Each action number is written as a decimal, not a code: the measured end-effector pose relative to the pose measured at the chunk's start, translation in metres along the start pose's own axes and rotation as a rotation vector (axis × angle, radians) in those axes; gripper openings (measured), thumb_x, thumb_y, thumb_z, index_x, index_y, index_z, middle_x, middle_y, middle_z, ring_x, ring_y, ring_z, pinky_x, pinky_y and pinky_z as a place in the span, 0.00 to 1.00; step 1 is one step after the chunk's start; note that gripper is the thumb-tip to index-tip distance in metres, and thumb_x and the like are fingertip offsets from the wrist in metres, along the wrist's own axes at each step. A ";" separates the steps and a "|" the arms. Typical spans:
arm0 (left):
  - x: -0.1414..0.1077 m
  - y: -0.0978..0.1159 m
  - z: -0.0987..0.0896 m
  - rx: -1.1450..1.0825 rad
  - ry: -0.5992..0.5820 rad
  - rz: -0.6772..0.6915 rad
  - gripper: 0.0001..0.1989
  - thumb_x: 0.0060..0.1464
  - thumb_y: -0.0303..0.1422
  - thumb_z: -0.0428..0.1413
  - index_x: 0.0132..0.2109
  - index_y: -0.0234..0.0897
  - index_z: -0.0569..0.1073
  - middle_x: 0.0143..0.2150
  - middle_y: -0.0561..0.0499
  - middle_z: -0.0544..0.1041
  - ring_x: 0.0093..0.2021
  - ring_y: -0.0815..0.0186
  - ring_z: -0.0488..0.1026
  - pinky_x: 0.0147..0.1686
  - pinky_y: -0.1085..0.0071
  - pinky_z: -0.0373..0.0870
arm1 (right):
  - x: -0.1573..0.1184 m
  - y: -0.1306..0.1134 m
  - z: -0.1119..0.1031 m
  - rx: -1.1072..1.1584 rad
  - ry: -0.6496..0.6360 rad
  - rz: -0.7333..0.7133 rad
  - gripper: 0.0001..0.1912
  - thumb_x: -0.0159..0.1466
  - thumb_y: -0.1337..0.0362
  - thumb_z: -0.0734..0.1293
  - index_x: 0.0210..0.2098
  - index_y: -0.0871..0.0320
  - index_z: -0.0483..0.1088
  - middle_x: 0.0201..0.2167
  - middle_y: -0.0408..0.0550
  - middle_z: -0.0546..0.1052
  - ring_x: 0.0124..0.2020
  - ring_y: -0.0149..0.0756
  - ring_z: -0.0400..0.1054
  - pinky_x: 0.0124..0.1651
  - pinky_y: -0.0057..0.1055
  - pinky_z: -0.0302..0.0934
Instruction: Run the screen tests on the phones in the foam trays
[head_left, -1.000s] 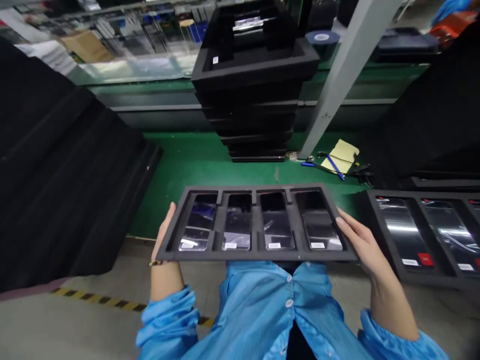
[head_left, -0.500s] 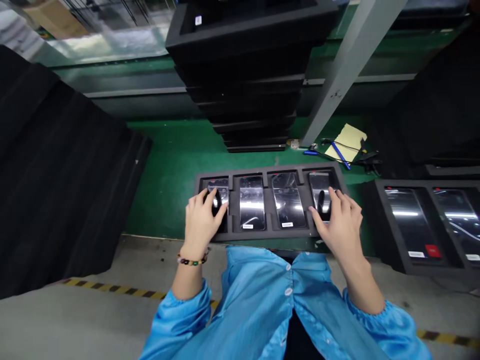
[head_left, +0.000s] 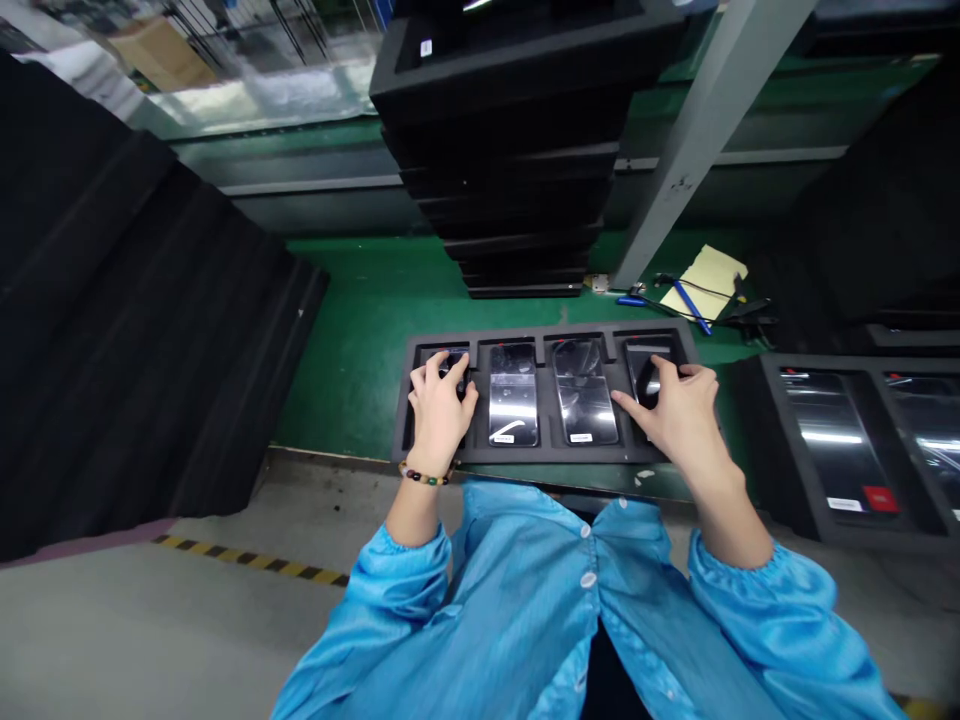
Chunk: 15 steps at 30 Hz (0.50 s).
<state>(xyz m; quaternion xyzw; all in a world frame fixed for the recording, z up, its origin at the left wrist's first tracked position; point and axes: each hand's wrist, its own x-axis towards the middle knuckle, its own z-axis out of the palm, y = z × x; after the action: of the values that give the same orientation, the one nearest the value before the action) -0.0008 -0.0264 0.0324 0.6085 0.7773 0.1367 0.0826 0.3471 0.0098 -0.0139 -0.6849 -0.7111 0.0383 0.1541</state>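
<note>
A dark foam tray (head_left: pixel 551 455) with four compartments lies at the bench's front edge, a glossy black phone in each. My left hand (head_left: pixel 441 405) is over the leftmost phone (head_left: pixel 454 362), fingers spread and curved down onto it, covering most of it. Over the rightmost phone (head_left: pixel 637 362), my right hand (head_left: pixel 675 405) has its thumb and fingers apart at the phone's sides; whether it grips the phone is unclear. Between the hands lie two more phones, one left of centre (head_left: pixel 513 395) and one right of centre (head_left: pixel 585 395), untouched.
Stacked black trays stand behind (head_left: pixel 510 150) and at the left (head_left: pixel 135 300). Another phone tray (head_left: pixel 810 475) is at the right. A grey post (head_left: pixel 690 160), yellow paper (head_left: pixel 709 280) and a blue pen (head_left: pixel 691 307) are behind the tray, on the green bench (head_left: pixel 360 330).
The view has shifted, so most things appear further right. My left hand has moved up over the leftmost phone, and my right fingers have bent more at the rightmost phone.
</note>
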 end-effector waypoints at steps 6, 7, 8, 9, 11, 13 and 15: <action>-0.002 -0.003 0.000 0.014 -0.034 -0.020 0.28 0.69 0.35 0.56 0.73 0.46 0.74 0.74 0.37 0.67 0.70 0.37 0.62 0.59 0.37 0.76 | 0.007 -0.001 -0.002 -0.008 -0.021 0.059 0.45 0.65 0.37 0.74 0.69 0.63 0.68 0.54 0.69 0.65 0.56 0.64 0.61 0.58 0.60 0.63; -0.002 -0.004 0.000 0.014 -0.037 -0.017 0.28 0.69 0.35 0.56 0.73 0.47 0.74 0.73 0.37 0.67 0.70 0.37 0.63 0.59 0.37 0.76 | 0.007 -0.002 -0.003 0.000 -0.026 0.062 0.45 0.65 0.37 0.74 0.68 0.63 0.68 0.53 0.68 0.65 0.56 0.64 0.62 0.57 0.59 0.64; -0.002 -0.005 0.000 0.010 -0.034 -0.014 0.27 0.69 0.35 0.56 0.73 0.47 0.74 0.72 0.36 0.68 0.69 0.38 0.64 0.59 0.38 0.76 | 0.006 -0.004 -0.005 0.008 -0.033 0.067 0.45 0.65 0.38 0.75 0.69 0.63 0.68 0.53 0.68 0.66 0.55 0.63 0.62 0.57 0.59 0.64; -0.002 -0.006 0.000 0.006 -0.026 -0.014 0.27 0.68 0.35 0.57 0.72 0.47 0.75 0.70 0.36 0.69 0.68 0.39 0.65 0.58 0.40 0.76 | 0.005 -0.006 -0.007 0.013 -0.042 0.068 0.44 0.66 0.39 0.75 0.69 0.63 0.67 0.54 0.69 0.66 0.55 0.64 0.63 0.57 0.59 0.65; -0.002 -0.006 -0.001 0.001 0.001 -0.026 0.26 0.67 0.35 0.58 0.70 0.46 0.77 0.67 0.36 0.71 0.66 0.40 0.67 0.57 0.42 0.76 | 0.005 -0.011 -0.011 0.007 -0.074 0.063 0.44 0.68 0.43 0.74 0.72 0.64 0.65 0.56 0.72 0.67 0.57 0.65 0.64 0.58 0.59 0.65; -0.002 -0.005 -0.001 0.001 0.023 -0.035 0.25 0.67 0.35 0.58 0.68 0.45 0.78 0.65 0.36 0.72 0.64 0.40 0.68 0.57 0.42 0.76 | 0.005 -0.017 -0.015 -0.011 -0.114 0.061 0.42 0.70 0.45 0.73 0.73 0.65 0.64 0.58 0.74 0.68 0.59 0.67 0.64 0.58 0.58 0.67; -0.002 -0.004 -0.001 0.003 0.030 -0.031 0.25 0.67 0.35 0.58 0.69 0.45 0.77 0.66 0.35 0.71 0.66 0.39 0.67 0.57 0.42 0.76 | 0.006 -0.022 -0.018 -0.030 -0.144 0.071 0.40 0.71 0.46 0.72 0.73 0.63 0.65 0.58 0.75 0.69 0.59 0.67 0.65 0.56 0.57 0.68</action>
<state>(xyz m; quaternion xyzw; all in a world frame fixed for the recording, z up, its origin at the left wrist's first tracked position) -0.0039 -0.0296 0.0321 0.5943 0.7881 0.1433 0.0723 0.3307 0.0114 0.0101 -0.7074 -0.6960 0.0826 0.0908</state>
